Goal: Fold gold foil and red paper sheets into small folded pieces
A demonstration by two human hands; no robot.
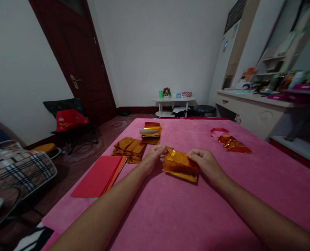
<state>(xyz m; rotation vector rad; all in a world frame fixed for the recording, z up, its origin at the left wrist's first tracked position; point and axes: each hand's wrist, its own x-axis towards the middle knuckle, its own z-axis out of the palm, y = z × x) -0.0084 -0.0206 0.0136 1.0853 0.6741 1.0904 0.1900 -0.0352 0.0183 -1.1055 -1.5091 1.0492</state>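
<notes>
Between my two hands is a piece of shiny gold foil paper [180,166], partly folded, its lower edge close above the pink cloth. My left hand [155,157] pinches its upper left corner, fingers partly hidden behind it. At the right edge my right hand [205,163] grips it with the thumb on top. Left of my left hand lies a stack of folded gold paper [128,148]. Beyond that, more gold foil sheets [155,139] carry a grey rounded object [148,131] on top. A pile of red paper sheets [98,176] lies beside my left forearm.
The pink-covered table [235,195] holds crumpled gold foil [234,144] and a pink-red band [219,132] at the right. Past its far edge stand a white side table [174,100] and a dark stool [204,109]. A folding chair with a red bag [70,120] is left.
</notes>
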